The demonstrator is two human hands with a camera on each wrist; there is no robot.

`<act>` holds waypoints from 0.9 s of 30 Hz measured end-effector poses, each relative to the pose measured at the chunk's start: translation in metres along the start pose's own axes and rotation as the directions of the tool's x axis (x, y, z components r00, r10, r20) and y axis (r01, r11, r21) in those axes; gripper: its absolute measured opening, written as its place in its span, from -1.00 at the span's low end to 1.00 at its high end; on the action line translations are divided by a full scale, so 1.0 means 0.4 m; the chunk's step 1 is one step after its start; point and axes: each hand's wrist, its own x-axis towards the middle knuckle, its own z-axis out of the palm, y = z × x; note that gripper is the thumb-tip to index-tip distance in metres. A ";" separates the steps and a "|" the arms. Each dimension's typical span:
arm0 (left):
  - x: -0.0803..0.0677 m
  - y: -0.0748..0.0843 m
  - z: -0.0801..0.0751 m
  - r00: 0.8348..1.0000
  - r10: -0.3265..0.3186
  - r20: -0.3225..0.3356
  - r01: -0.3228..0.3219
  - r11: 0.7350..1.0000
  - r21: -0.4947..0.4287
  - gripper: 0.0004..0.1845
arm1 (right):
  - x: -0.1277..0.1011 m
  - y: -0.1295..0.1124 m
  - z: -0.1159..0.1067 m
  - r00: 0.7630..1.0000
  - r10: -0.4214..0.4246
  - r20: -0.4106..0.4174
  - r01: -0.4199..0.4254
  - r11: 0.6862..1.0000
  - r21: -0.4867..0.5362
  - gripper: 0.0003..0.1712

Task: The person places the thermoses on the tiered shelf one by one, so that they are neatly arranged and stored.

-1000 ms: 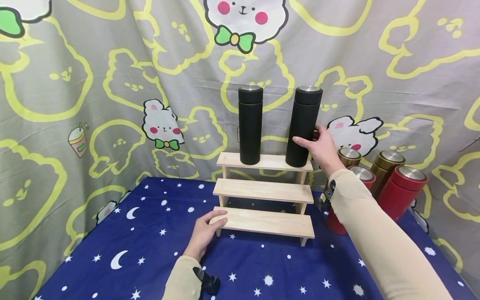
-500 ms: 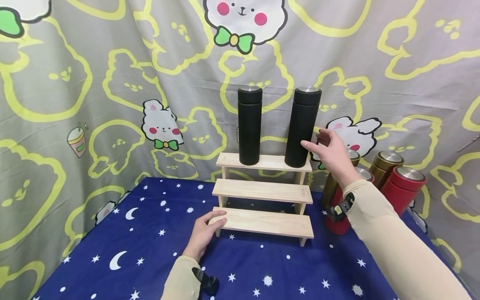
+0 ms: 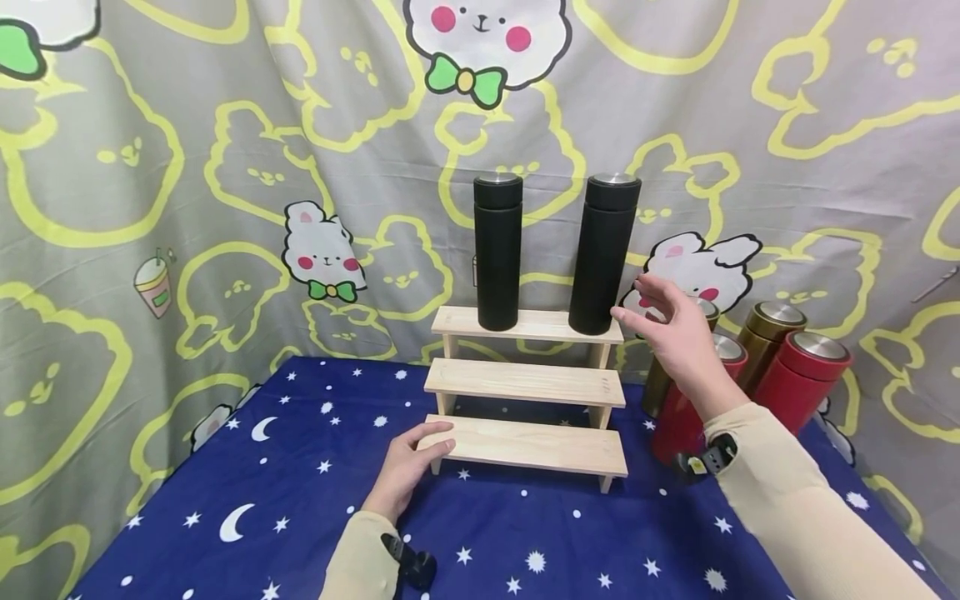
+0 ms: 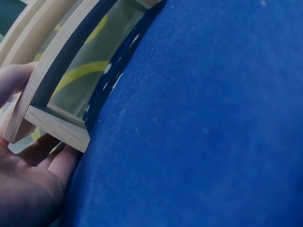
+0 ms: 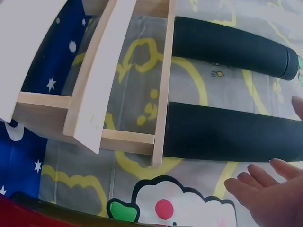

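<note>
Two black thermos flasks with steel-topped lids stand upright on the top step of a three-tier wooden display rack (image 3: 525, 442). The left flask (image 3: 498, 258) is near that step's left end, the right flask (image 3: 603, 258) near its right end. My left hand (image 3: 408, 462) holds the left end of the lowest step; in the left wrist view its thumb lies over the board and its fingers reach round the end by the leg (image 4: 59, 128). Beside the right flask, my right hand (image 3: 678, 337) is empty, fingers loosely bent, slightly apart from it.
To the right of the rack stand red flasks (image 3: 802, 375) and gold flasks (image 3: 772, 329), partly behind my right hand and forearm. A blue cloth (image 3: 300, 483) with stars and moons covers the table. A grey patterned curtain (image 3: 247, 183) hangs close behind the rack.
My right hand has let go of the right black flask and drawn back to the right and down. The flask stays standing. My left hand has not moved.
</note>
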 end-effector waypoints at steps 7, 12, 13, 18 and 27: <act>0.000 0.004 0.000 1.000 -0.003 -0.002 0.003 1.000 0.003 -0.63 | -0.059 -0.011 -0.008 0.999 -0.036 0.006 0.036 0.999 -0.004 -0.20; 0.002 0.002 -0.002 1.000 0.009 0.011 -0.009 1.000 0.009 -0.63 | -0.092 -0.007 -0.016 1.000 -0.026 0.008 0.026 0.998 -0.049 -0.23; 0.003 0.001 -0.003 1.000 0.013 0.015 -0.013 1.000 0.011 -0.63 | -0.097 -0.006 -0.018 1.000 -0.022 0.006 0.022 0.998 -0.061 -0.23; 0.005 0.000 -0.002 1.000 0.018 0.023 -0.018 1.000 0.018 -0.63 | -0.112 0.001 -0.025 1.000 -0.012 0.006 0.013 0.996 -0.085 -0.22; 0.008 -0.002 -0.001 1.000 0.013 0.018 -0.013 1.000 0.016 -0.64 | -0.141 0.012 -0.039 0.998 -0.061 -0.002 0.060 0.990 -0.127 -0.26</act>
